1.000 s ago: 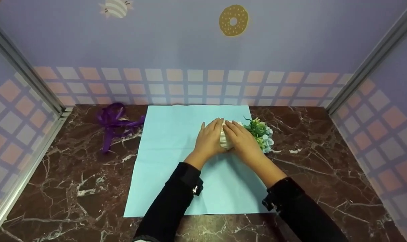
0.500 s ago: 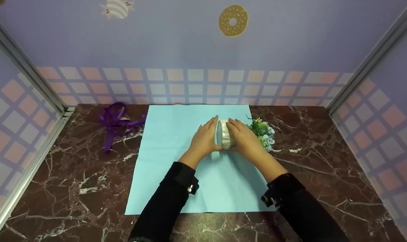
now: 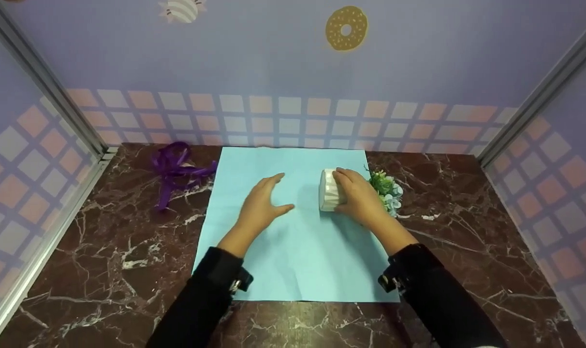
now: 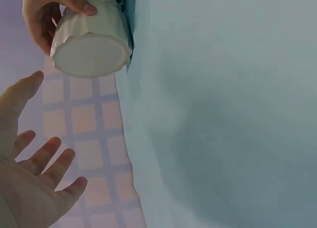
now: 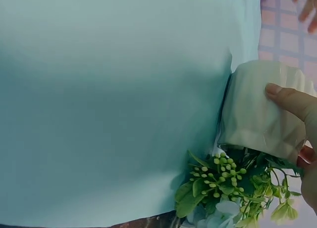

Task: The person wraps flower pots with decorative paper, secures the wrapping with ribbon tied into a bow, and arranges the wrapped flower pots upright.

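Observation:
A white ribbed flowerpot lies on its side over the light blue sheet, its flat base facing left. Green leaves and pale blue flowers spill from its mouth to the right. My right hand grips the pot around its side; in the right wrist view the thumb presses on the ribbed wall. Apart from the pot, to its left, my left hand hovers above the sheet with fingers spread and nothing in them. The left wrist view shows the pot's round base beyond that hand.
A loose purple ribbon lies left of the sheet on the dark marbled table. Purple walls with a checked pattern enclose the table at the back and on both sides.
My left hand has let go of the pot's base end and moved left, its fingers spreading. The right hand has stayed on the pot. The head view has shifted slightly.

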Tool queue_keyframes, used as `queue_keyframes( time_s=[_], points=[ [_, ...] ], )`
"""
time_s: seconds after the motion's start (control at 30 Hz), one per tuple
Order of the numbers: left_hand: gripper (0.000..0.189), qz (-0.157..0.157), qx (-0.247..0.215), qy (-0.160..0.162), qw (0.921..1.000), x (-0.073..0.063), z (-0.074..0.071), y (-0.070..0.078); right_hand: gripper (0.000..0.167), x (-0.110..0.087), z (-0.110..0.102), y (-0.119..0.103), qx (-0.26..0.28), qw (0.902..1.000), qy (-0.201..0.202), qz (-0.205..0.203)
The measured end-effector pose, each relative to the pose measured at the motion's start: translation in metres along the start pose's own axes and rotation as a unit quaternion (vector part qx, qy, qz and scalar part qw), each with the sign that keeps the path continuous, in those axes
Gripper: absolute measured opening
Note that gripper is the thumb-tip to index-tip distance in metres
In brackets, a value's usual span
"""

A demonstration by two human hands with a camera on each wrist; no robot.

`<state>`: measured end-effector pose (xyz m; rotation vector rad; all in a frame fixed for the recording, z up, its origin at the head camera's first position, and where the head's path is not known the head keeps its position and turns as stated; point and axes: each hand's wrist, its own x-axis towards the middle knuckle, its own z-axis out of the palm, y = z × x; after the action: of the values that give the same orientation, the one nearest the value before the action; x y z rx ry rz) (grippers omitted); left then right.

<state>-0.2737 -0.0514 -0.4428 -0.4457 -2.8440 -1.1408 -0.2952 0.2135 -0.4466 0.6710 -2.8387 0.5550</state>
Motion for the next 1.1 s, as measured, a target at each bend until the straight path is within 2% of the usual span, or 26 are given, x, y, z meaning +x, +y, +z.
queue_keyframes(
  time_s=[0.13, 0.23, 0.4, 0.57, 0.8, 0.97, 1.1],
  points=[
    [0.062, -0.025, -0.017, 0.024, 0.9992, -0.013, -0.018, -0.019, 0.086, 0.001, -0.004, 0.001, -0.021, 0.9998, -0.005, 0.001],
    [0.055, -0.058, -0.036, 0.031, 0.9972, -0.023, -0.029, -0.032, 0.085, 0.002, -0.006, 0.002, -0.026, 0.9996, -0.009, 0.000],
    [0.050, -0.110, -0.050, 0.024, 0.9924, -0.041, -0.042, -0.054, 0.086, 0.003, -0.008, 0.004, -0.018, 0.9994, -0.028, 0.009],
    [0.048, -0.148, -0.060, 0.011, 0.9870, -0.055, -0.053, -0.076, 0.088, 0.006, -0.007, 0.003, -0.011, 0.9983, -0.051, 0.024],
    [0.049, -0.190, -0.072, -0.013, 0.9791, -0.063, -0.066, -0.096, 0.096, 0.012, -0.008, -0.001, -0.012, 0.9953, -0.083, 0.049],
    [0.052, -0.217, -0.076, -0.027, 0.9728, -0.067, -0.072, -0.106, 0.094, 0.017, -0.010, -0.007, -0.038, 0.9927, -0.099, 0.057],
    [0.053, -0.229, -0.067, -0.028, 0.9706, -0.070, -0.079, -0.110, 0.093, 0.021, -0.012, -0.013, -0.049, 0.9907, -0.112, 0.058]
  ],
)
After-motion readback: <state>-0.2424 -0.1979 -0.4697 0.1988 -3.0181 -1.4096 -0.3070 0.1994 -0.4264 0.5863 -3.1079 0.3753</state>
